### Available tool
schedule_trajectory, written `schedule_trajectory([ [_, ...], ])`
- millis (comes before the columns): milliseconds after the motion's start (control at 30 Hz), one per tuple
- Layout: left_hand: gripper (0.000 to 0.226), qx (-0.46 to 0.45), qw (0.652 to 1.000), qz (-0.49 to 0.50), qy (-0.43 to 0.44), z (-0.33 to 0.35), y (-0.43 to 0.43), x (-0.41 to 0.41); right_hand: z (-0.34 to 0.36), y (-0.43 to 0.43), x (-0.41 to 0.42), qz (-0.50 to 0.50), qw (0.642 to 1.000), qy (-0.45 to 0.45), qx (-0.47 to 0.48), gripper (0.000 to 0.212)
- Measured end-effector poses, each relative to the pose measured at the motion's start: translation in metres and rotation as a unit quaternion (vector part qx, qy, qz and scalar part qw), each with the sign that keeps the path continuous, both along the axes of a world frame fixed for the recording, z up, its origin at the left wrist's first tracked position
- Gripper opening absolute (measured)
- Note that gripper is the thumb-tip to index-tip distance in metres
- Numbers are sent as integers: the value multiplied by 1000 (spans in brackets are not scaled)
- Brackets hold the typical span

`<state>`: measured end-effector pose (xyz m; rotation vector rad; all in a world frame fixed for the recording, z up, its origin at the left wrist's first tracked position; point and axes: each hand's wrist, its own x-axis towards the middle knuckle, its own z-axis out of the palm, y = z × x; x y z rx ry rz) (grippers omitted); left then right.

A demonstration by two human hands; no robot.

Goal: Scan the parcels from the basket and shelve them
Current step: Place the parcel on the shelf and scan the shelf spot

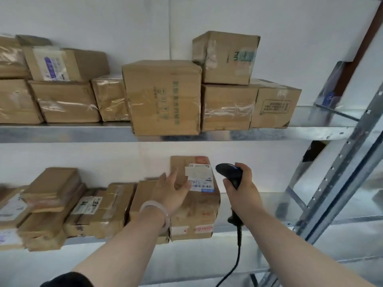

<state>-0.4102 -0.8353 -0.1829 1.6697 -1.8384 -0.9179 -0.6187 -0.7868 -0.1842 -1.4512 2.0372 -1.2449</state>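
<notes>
– While the left hand [172, 189] is up at the rack, where's the parcel [196, 206]?
– On the lower shelf [255, 204], standing upright at the right end of the row. The box on its left sits right against it. White label [200, 178] on the upper front face, barcode showing.
– Left fingers?
– Straight, slightly spread, thumb sticking up. Fingertips lie on the parcel's front at the label's lower left corner, palm by the parcel's left edge. No curl round anything. Pale bracelet [155, 206] on that wrist.
– And the right hand [241, 183]?
– Fingers wrapped round the grip of a black scanner [229, 172]. Its head points left at the label, just beside the parcel's right edge. Can't tell if it touches. Small blue light on top of the head. Black cable [238, 255] drops from the base of the grip and runs out at the bottom of the frame.
– What else is on the lower shelf?
– Flat cardboard parcels [53, 189] to the left, stacked and tilted, taped, some labelled. Far left is blurred.
– And the upper shelf [62, 134]?
– Brown taped boxes in a row. One big box [165, 96] with green print overhangs the front edge. A smaller box [226, 56] is stacked on the boxes to its right.
– Surroundings?
– Perforated metal upright [342, 172] on the right, white wall [124, 17] behind, dark sleeve [66, 279] at bottom left.
</notes>
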Motion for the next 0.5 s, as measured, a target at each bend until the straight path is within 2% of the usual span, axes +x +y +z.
schedule_trajectory([
  [133,82,64,993,27,100,-11,-8,-10,-11,-28,-1,42,998,-40,21,48],
  [200,81,69,987,49,133,-16,-9,-12,-16,-33,2,54,996,-62,19,46],
  [500,80,-10,979,68,193,-9,29,-4,-7,2,12,76,992,-75,-70,49],
])
